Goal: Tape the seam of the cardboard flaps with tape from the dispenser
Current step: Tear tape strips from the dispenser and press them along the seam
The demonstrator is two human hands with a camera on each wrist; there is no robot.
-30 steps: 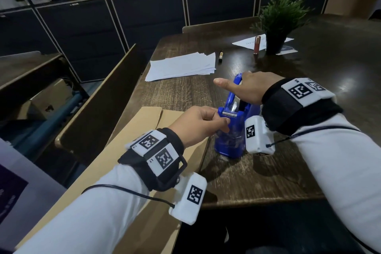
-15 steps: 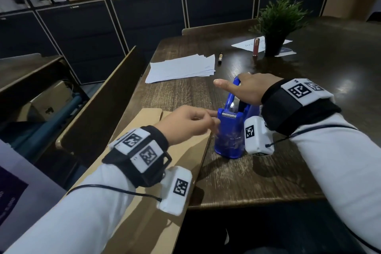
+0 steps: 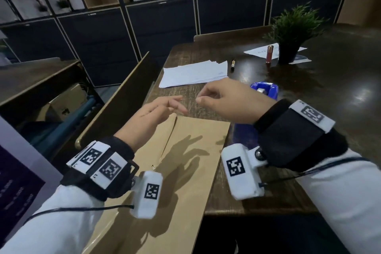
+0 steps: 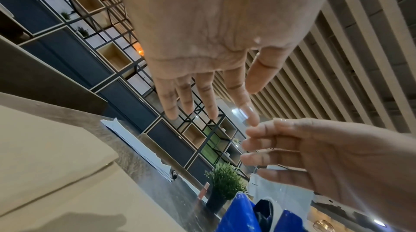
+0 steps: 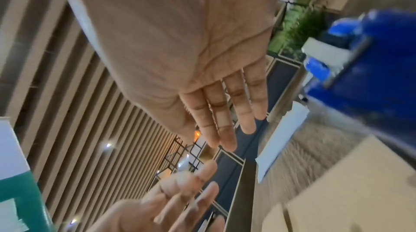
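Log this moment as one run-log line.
left hand: straight fingers, fingertip on tape | right hand: pinches tape | both above cardboard seam, untaped | dispenser: on table

the person is wearing white long sleeves and a wide black wrist strap on each arm. each strap is carrying white blocks printed with black square markers, and a white wrist camera housing with its own marker is hanging beneath. a thin black cable is trailing back along each sleeve.

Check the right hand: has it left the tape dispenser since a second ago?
Yes. The right hand has let go of the blue dispenser and moved left, toward the left hand, above the cardboard.
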